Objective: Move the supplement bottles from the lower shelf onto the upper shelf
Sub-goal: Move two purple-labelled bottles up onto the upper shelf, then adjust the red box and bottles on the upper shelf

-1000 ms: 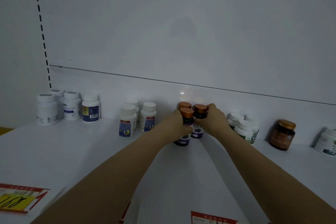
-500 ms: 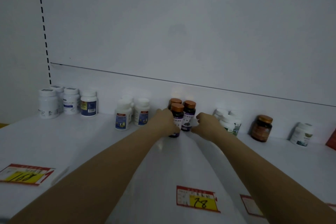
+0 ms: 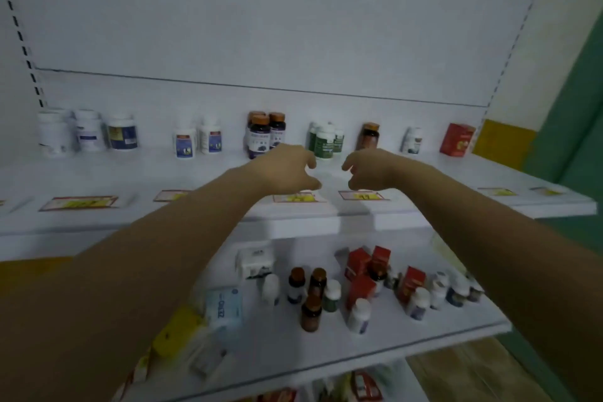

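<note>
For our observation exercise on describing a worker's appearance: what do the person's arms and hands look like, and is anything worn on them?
Both forearms are bare right up to the frame edge, with no sleeves showing. The left hand and right hand wear no gloves, and no watch, bracelet or ring can be made out, though the picture is dim and slightly blurred.

This is a shop, the health-supplement aisle by the look of it. White metal retail shelving (image 3: 293,225) with a slotted upright (image 3: 24,42) carries red-and-yellow price tags (image 3: 78,203) along the upper shelf's front edge. Supplement bottles (image 3: 266,134) stand grouped by brand against the back panel, and more bottles and red cartons (image 3: 357,264) crowd the lower shelf (image 3: 326,356).
</note>
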